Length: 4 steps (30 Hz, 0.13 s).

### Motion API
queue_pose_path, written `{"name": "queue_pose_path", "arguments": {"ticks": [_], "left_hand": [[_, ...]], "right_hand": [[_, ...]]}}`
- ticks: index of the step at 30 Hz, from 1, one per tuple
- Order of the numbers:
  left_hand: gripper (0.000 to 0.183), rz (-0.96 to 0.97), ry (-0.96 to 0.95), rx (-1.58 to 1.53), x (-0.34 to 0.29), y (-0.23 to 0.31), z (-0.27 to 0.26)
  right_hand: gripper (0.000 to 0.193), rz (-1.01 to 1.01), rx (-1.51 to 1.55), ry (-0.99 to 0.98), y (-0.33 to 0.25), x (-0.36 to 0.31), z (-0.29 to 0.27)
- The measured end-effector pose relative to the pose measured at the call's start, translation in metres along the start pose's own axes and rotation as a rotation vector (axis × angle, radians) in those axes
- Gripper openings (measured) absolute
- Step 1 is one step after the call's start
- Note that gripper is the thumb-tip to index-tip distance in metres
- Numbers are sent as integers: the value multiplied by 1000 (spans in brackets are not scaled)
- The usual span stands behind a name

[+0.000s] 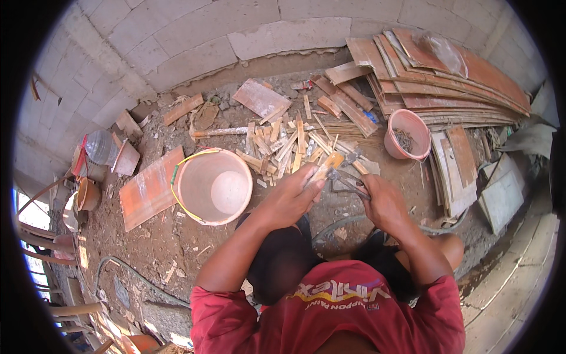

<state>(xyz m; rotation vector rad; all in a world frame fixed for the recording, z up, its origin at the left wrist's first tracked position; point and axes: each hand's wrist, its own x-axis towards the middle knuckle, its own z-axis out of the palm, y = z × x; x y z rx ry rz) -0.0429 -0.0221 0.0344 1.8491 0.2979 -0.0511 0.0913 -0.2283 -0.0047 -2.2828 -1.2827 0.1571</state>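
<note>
My left hand (pixel 296 192) is closed around a short piece of wood (pixel 329 166), which points up and away to the right. In my right hand (pixel 382 200) is a dark metal tool (pixel 335 176) with thin, bent handles, like pincers. Its head meets the wood just beyond my left fingers; whether it grips a nail there is too small to tell. Just past both hands lies a loose heap of short wood strips (pixel 286 147). Left of my left hand stands a large pale bucket (pixel 190 187) with a yellow handle.
A smaller pink bucket (pixel 401 148) with dark bits inside stands at the right, before stacked reddish boards (pixel 448 88). An orange-brown board (pixel 150 189) lies left. Hoses (pixel 138 282) cross the rubble-strewn ground. A block wall (pixel 194 35) closes the far side.
</note>
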Motion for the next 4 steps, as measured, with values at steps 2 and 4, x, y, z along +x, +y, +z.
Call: {"name": "queue_pose_path", "arguments": {"ticks": [2,4], "left_hand": [[26,-70,-72,-170,12,-8,0],[28,-152,-204,-244,35,-17,-6]], "right_hand": [[24,83,57,-86,14,8,9],[26,165,50,-156,35,20,23]]}}
